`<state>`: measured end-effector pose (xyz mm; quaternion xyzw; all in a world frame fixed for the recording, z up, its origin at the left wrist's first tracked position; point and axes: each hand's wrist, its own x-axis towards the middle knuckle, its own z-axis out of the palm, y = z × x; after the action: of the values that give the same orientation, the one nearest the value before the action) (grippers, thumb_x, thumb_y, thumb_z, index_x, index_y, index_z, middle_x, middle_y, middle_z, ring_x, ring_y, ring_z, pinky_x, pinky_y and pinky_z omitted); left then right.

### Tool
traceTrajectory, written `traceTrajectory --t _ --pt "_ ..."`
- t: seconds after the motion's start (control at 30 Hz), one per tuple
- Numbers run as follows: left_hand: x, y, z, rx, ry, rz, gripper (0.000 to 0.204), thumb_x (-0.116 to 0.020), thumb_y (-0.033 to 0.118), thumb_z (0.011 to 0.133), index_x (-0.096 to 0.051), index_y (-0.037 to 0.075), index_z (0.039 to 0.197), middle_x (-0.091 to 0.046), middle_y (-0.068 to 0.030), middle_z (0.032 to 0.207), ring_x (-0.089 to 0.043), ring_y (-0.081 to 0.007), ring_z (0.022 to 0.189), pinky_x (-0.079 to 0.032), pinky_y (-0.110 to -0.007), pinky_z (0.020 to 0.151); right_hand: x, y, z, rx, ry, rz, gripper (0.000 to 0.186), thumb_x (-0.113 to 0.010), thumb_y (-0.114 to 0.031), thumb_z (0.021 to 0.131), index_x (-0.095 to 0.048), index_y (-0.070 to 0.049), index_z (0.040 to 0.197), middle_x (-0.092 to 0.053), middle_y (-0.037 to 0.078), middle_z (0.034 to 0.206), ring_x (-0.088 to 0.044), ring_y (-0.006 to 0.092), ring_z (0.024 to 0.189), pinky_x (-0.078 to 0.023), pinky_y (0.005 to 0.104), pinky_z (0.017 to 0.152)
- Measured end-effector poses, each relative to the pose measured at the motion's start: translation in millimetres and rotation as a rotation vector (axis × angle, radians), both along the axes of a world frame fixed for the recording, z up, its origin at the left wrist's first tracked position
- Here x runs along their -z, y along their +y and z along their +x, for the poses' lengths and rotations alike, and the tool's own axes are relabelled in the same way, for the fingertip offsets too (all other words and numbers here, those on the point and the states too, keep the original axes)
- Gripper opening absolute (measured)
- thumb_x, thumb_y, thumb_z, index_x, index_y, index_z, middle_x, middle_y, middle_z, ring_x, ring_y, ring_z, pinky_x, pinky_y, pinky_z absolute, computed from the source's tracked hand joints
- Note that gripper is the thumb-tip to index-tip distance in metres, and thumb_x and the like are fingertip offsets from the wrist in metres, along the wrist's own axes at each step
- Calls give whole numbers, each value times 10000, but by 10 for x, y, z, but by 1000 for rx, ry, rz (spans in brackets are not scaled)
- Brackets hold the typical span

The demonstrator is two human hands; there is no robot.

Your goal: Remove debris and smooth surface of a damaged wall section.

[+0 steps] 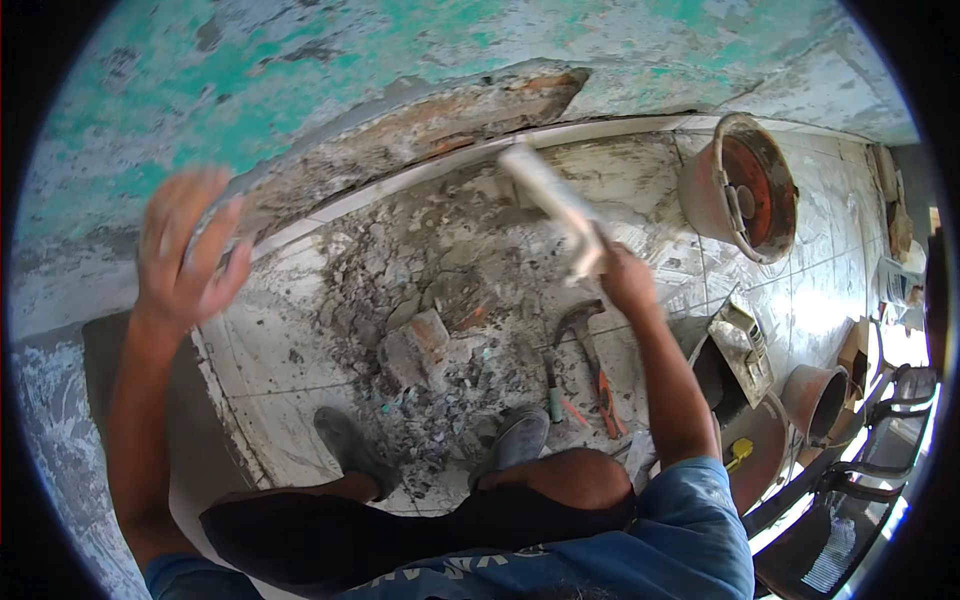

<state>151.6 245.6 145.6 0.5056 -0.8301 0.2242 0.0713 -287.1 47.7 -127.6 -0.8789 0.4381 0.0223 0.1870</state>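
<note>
My left hand (190, 250) is raised at the far left, its fingers spread and slightly smeared by motion. It is in front of the green, peeling wall (270, 70), and nothing is in it; whether it touches the wall I cannot tell. In my right hand (627, 280) is a long, pale, flat-bladed tool (548, 190), blurred, pointing up and left toward the wall's foot. A chipped strip (440, 125) of bare brick and mortar runs along the wall's lower part. Below it, a heap of rubble (400, 270) with a larger broken chunk (415, 345) covers the tiles.
A hammer (575, 325) and orange-handled pincers (603, 390) lie right of the rubble. A mortar-stained bucket (705, 185) lies at the right, with a rectangular float (742, 345), a smaller bucket (815, 400) and a black chair (870, 470) nearer. My shoes (515, 440) stand by the rubble.
</note>
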Motion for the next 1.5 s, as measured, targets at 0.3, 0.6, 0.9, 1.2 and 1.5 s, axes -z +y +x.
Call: traceTrajectory --t 0.3,0.6,0.9,1.2,1.5 --pt "1007 2031 327 -777 384 689 429 -660 157 789 -539 39 1183 -565 -179 1175 -545 -356 1078 -450 -410 915 227 89 11 -81 -11 44 754 -616 -54 746 -367 -286 1419 -644 177 995 -635 391 850 -526 462 747" --pt "2356 1885 473 -805 665 793 478 -632 294 862 -518 15 1233 -528 -217 1245 -480 -378 1173 -399 -428 987 26 -751 487 -436 -45 -132 739 -594 14 704 -467 -292 1364 -648 128 977 -633 362 842 -529 439 743" --pt "3618 1462 324 -1096 1330 377 492 -562 326 920 -476 21 1296 -486 -219 1316 -448 -362 1238 -369 -422 1020 336 -607 1940 -779 -19 -185 710 -581 -25 746 -431 -294 1387 -634 173 1086 -622 351 975 -519 458 805" --pt "3025 1070 -255 -753 1112 450 825 -735 232 767 -290 131 1454 -252 -150 1507 -268 -314 1378 -186 -424 1144 48 -111 1955 -890 93 180 718 -613 -32 766 -403 -275 1408 -660 176 1065 -676 299 895 -531 453 863" --pt "2987 378 387 -727 602 274 545 -678 107 745 -521 77 1266 -534 -178 1259 -524 -335 1157 -446 -437 972 257 -111 2744 -838 78 -181 728 -584 -83 790 -338 -316 1434 -650 148 895 -660 286 801 -548 447 691"
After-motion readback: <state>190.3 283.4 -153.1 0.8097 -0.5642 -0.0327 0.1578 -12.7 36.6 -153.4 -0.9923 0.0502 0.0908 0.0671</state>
